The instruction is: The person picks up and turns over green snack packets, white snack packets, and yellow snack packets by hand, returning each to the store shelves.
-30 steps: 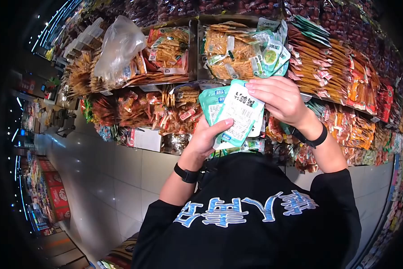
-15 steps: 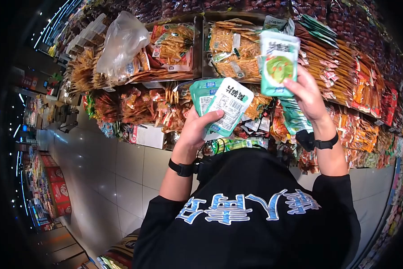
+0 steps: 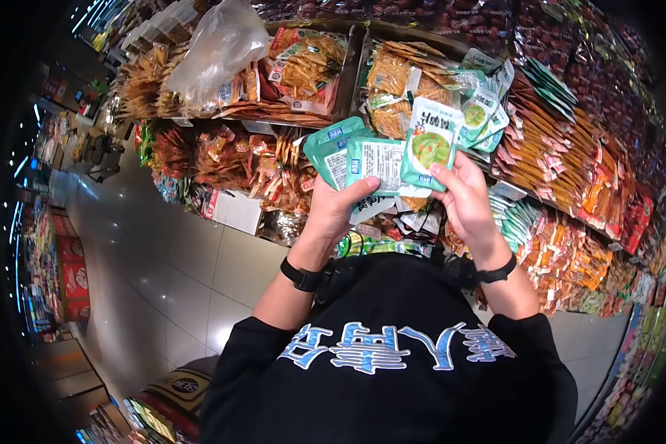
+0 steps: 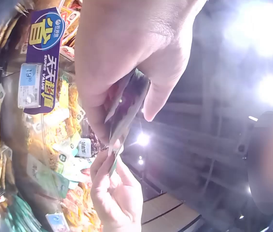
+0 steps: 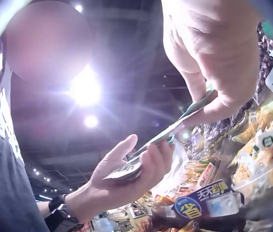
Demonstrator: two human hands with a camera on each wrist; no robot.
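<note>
In the head view my left hand grips a fanned bunch of green-and-white snack packets, its thumb across the top one and their printed backs facing up. My right hand pinches a single packet by its lower edge, thumb on the front, which pictures green slices. That packet overlaps the right end of the bunch. Seen edge-on in the left wrist view, the packets run between the left thumb and fingers, with the right hand just beyond. The right wrist view shows both hands close together along the packets.
Ahead, a bin holds similar green packets beside fried-looking snacks. A clear plastic bag lies over the left bin. Stacked orange snack packs fill the right. A purple price sign fronts the shelf.
My right hand moved away with one packet, raised it over the bins, then brought it back down and left against the bunch. The left hand's packets have turned and spread.
</note>
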